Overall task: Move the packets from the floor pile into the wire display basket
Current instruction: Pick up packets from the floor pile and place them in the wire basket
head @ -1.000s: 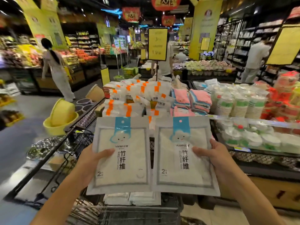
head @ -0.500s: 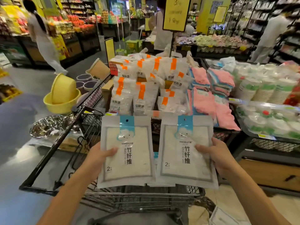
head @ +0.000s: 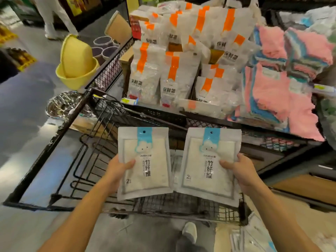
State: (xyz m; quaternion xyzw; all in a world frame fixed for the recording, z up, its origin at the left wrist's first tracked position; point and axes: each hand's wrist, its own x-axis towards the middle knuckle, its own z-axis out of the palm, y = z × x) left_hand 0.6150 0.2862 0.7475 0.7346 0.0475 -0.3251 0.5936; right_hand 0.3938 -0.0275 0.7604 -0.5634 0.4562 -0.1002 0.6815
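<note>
Holding one packet apiece, the left hand (head: pixel 116 170) grasps the left packet (head: pixel 144 162) and the right hand (head: pixel 240 172) the right packet (head: pixel 209 165), both above the wire display basket (head: pixel 181 208). Carrying seems done; next, lowering and releasing them inside.

Two glossy plastic packets (head: pixel 144 162) (head: pixel 209 164) with smooth film fronts; a black matt wire basket (head: pixel 163 206); fluffy pink cloths (head: pixel 272 91) far right; shiny metal bowls (head: pixel 61 104) and yellow plastic basins (head: pixel 76 70) far left.
</note>
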